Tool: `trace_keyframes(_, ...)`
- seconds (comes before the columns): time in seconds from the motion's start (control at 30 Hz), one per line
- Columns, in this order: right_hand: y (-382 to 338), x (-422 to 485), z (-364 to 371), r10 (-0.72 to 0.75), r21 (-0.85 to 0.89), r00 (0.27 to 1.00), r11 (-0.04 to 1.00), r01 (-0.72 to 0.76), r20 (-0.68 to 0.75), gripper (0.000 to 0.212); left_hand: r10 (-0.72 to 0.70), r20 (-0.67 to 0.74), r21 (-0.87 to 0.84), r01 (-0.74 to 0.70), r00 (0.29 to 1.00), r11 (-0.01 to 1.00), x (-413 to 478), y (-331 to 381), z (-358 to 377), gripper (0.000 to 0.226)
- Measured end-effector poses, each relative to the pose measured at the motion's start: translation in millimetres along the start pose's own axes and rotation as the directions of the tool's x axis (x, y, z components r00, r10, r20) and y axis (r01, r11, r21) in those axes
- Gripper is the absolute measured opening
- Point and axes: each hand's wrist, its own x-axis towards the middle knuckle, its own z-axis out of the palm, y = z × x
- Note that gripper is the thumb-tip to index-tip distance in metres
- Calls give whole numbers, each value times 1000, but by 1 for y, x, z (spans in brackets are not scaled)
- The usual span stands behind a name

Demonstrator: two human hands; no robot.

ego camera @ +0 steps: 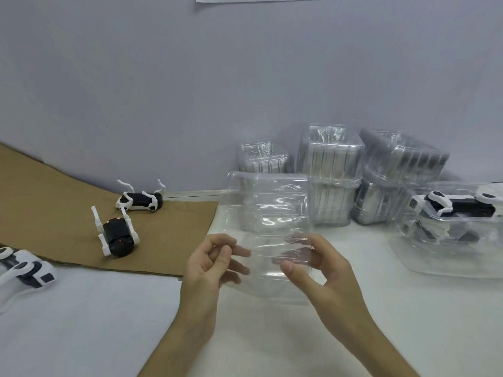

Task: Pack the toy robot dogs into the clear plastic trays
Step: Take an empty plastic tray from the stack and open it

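You hold the empty clear tray (275, 227) above the table (109, 322) middle, left hand (209, 265) and right hand (321, 270) each pinching a side, likely readying its cavity; the nearest toy dog (119, 236) lies on cardboard (54, 208) toward the left edge.

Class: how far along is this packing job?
Done: one toy robot dog lies in the filled tray on the right. In hand: the left hand and right hand hold an empty clear tray. Left: the far dog and near dog lie loose on the cardboard; a third dog at the left edge may be untrayed. Stacked trays stand behind.
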Motion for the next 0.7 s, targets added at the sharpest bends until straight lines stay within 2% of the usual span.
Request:
trace_keyframes(0.07,1,1,-2,-11,-18,997,1000,9,-79,22,-11,-101,-12,10,995,1000,6,-4,-7,17)
trace_keyframes(0.13,1,4,-8,-28,-29,970,999,22,-243,21,-80,-240,-93,59,968,994,16,-5,-21,23)
trace_keyframes(0.2,3,7,-19,-45,-35,909,999,33,-413,22,-177,-381,-180,115,907,977,30,-6,-42,29)
trace_keyframes(0.27,5,10,-26,-42,-29,862,999,32,-505,17,-274,-469,-228,185,840,956,46,-7,-64,35)
trace_keyframes(0.4,3,12,-28,-61,-60,883,997,37,-466,12,-427,-512,-243,351,745,904,79,-16,-88,29)
trace_keyframes(0.5,4,14,-29,-8,23,928,1000,17,-373,14,-441,-544,-249,365,714,897,106,-23,-81,13)
trace_keyframes(0.57,4,17,-34,67,120,948,992,-31,-310,15,-364,-593,-202,306,718,931,119,-29,-71,14)
trace_keyframes(0.63,7,20,-38,156,227,947,970,-92,-282,27,-185,-641,25,261,745,965,128,-36,-63,17)
trace_keyframes(0.7,8,21,-40,223,282,938,948,-145,-266,36,-128,-565,173,269,815,948,134,-41,-56,25)
